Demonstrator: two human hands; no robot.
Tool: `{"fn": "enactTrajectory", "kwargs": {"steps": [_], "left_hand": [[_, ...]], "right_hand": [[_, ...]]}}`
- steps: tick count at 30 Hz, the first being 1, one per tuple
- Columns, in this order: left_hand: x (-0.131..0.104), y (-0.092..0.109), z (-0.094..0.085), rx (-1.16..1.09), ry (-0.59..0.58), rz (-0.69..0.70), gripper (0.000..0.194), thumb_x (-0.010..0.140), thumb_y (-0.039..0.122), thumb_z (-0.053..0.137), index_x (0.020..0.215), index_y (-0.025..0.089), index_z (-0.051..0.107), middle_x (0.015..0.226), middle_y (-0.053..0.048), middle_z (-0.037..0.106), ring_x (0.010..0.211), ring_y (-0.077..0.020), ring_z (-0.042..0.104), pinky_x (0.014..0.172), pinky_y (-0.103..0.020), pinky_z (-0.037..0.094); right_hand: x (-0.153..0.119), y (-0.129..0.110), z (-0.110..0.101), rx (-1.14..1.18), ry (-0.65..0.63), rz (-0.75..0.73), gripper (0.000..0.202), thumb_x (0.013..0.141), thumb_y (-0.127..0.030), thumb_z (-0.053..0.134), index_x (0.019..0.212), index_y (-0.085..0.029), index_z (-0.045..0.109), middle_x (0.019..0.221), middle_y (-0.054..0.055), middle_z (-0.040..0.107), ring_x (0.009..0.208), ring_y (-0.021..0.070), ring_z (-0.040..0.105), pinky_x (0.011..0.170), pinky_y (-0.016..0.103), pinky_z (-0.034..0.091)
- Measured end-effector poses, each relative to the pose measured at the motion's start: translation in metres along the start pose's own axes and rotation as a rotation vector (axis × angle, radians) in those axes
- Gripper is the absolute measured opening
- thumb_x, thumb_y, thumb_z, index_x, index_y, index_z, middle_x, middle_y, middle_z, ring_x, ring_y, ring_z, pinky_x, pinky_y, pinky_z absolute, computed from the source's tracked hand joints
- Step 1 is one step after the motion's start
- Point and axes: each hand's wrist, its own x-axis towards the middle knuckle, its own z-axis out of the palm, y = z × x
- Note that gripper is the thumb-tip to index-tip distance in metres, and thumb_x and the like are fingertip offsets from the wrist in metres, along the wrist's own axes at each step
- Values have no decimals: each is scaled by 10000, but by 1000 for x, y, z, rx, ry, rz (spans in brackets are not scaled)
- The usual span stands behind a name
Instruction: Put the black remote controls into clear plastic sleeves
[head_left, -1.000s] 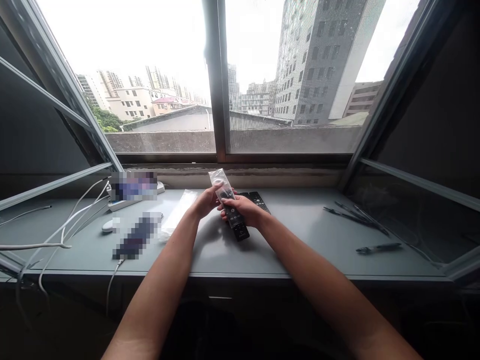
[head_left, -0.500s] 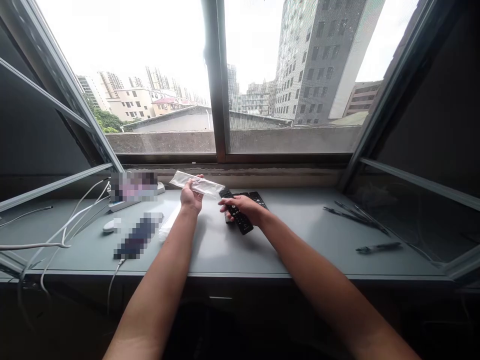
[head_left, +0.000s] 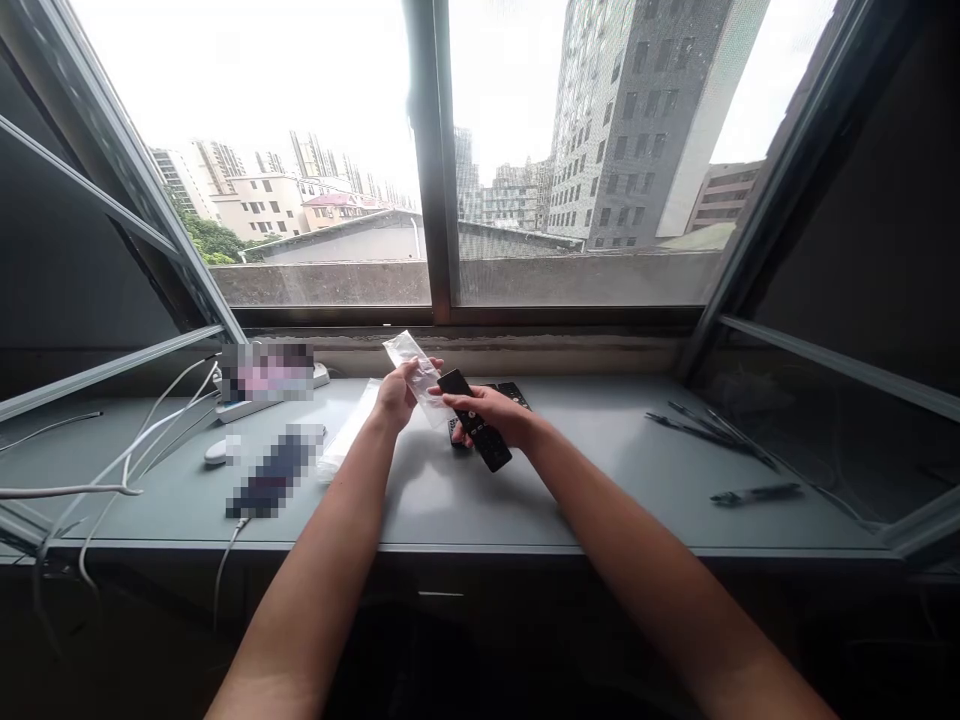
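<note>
My left hand [head_left: 397,394] is closed on a clear plastic bag [head_left: 406,350], a long narrow sleeve that slants down to the right. A black remote control [head_left: 489,446] is gripped in my right hand [head_left: 491,412], its upper end beside the bag's lower end. My right fingertips are close to the bag; whether they pinch it I cannot tell. Behind my right hand more black remotes [head_left: 514,393] lie on the grey desk [head_left: 615,470], partly hidden. A stack of clear plastic bags [head_left: 351,435] lies flat beside my left forearm.
On the left are a power strip [head_left: 322,376] with white cables [head_left: 154,430], a white mouse-like object [head_left: 217,452] and a blurred-out dark device [head_left: 274,480] on a cable. Several pens [head_left: 705,432] and another pen [head_left: 756,495] lie at right. Metal frame bars flank the desk.
The plastic bag has turned from nearly level to a steeper slant and moved right, toward the remote. My left hand has shifted slightly right. The remote has rotated a little in my right hand.
</note>
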Motion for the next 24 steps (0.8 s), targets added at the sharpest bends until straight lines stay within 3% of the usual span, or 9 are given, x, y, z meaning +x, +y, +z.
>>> {"fn": "enactTrajectory", "kwargs": {"steps": [4,12,16,24], "left_hand": [[0,-2,2,-1,-23,-44,285,1014,239,583,1109,67,789,1173,-187,818,982,-243,786,824,-302,630],[13,-3,-16,-145,263,-79,346,1106,168,433,1296,65,703,1145,-183,831,1008,-222,813,901,-312,626],[17,-6,-20,-114,297,-74,338,1126,210,437,1231,75,729,1104,-182,837,994,-222,820,890,-302,626],[20,-15,-24,61,344,-23,245,1080,243,557,1106,82,740,1019,-203,833,916,-260,826,836,-350,648]], "right_hand": [[4,7,1,-68,-47,15,622,899,-465,908,1415,-169,730,783,62,776,635,200,767,523,240,605],[-1,1,0,-170,-113,120,545,811,-482,973,1244,-182,831,1153,116,810,750,227,826,514,236,612],[-5,-2,4,-189,-254,142,556,794,-483,983,1240,-185,835,1360,142,765,774,223,834,512,211,585],[-8,-3,6,-192,-339,162,536,802,-460,978,1254,-203,845,1411,140,749,841,234,847,534,184,574]]}}
